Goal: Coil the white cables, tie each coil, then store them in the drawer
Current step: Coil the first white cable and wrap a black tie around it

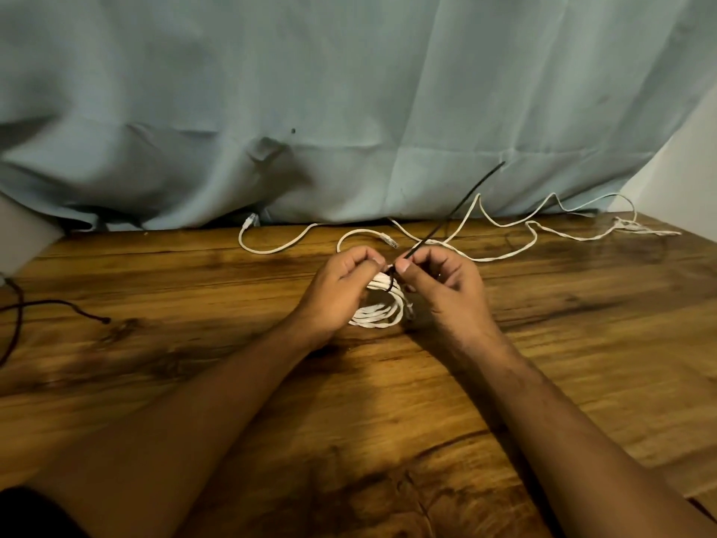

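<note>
White cord wound into a small coil (382, 310) lies on the wooden bench (194, 382) between the two hands, near its middle. A black cable tie (450, 211) is looped over the coil's top strands, its long tail sticking up and away to the right. The left hand (341, 289) is curled, thumb and fingertips pinching the coil's top just where the tie crosses it. The right hand (446, 289) pinches the tie's tail close to the coil between thumb and forefinger. The coil looks light and soft, its turns springy enough to fan out if let go, so the hold belongs on the bundled strands beside the tie, not on a single turn. The tie is thin, stiff and smooth, likely to slip through fingers; gripping it close to the loop should give the surest pull. Behind, a loose white network cable (271, 248) and a thinner white cable (543, 227) sprawl uncoiled before a pale blue curtain (349, 91).
</note>
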`<state>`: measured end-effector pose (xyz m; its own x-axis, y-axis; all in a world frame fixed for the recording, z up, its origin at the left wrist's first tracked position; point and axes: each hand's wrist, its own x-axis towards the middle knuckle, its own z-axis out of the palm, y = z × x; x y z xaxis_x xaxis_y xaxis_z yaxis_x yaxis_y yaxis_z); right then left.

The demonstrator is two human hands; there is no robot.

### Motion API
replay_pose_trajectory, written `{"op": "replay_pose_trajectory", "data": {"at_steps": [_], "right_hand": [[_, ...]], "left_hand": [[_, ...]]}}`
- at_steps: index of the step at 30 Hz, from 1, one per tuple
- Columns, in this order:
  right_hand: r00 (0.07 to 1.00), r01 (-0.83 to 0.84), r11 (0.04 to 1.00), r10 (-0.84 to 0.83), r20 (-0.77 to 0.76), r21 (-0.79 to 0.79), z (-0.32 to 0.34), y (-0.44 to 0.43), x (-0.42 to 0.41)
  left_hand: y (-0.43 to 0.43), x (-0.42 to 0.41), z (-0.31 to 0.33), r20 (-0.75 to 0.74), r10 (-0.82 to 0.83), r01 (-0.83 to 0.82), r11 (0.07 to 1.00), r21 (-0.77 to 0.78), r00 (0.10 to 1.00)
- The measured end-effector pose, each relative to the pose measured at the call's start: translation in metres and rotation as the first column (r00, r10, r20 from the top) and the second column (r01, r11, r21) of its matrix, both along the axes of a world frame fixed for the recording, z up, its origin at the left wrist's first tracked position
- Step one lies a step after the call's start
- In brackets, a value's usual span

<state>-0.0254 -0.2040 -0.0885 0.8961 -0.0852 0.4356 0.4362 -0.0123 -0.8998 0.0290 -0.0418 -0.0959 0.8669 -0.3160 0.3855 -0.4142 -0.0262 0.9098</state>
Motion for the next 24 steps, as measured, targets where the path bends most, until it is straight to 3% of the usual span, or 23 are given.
{"op": "replay_pose_trajectory", "data": {"at_steps": [6, 12, 14, 19, 24], "right_hand": [[0.993, -0.092, 0.985, 0.101, 0.055, -0.147, 0.002, 0.005, -0.002], [0.997, 0.052, 0.996, -0.056, 0.052, 0.073, 0.002, 0.002, 0.003], [0.999, 0.008, 0.99, -0.013, 0.033, 0.14, 0.002, 0.002, 0.004], [0.997, -0.071, 0.995, 0.067, 0.045, 0.077, 0.006, 0.008, 0.0], [0.999, -0.027, 0.962, 0.038, -0.036, 0.273, 0.004, 0.006, 0.006]], "left_hand": [[0.0, 0.005, -0.003, 0.041, 0.14, -0.141, 0.99, 0.023, 0.989], [-0.011, -0.005, -0.005, 0.089, 0.064, -0.073, 0.992, 0.1, 0.994], [-0.012, -0.004, -0.004, 0.09, 0.1, -0.11, 0.986, 0.122, 0.991], [-0.003, 0.003, -0.005, 0.125, 0.245, -0.257, 0.962, 0.088, 0.961], [-0.012, -0.012, -0.003, 0.23, 0.18, -0.224, 0.957, 0.185, 0.956]]}}
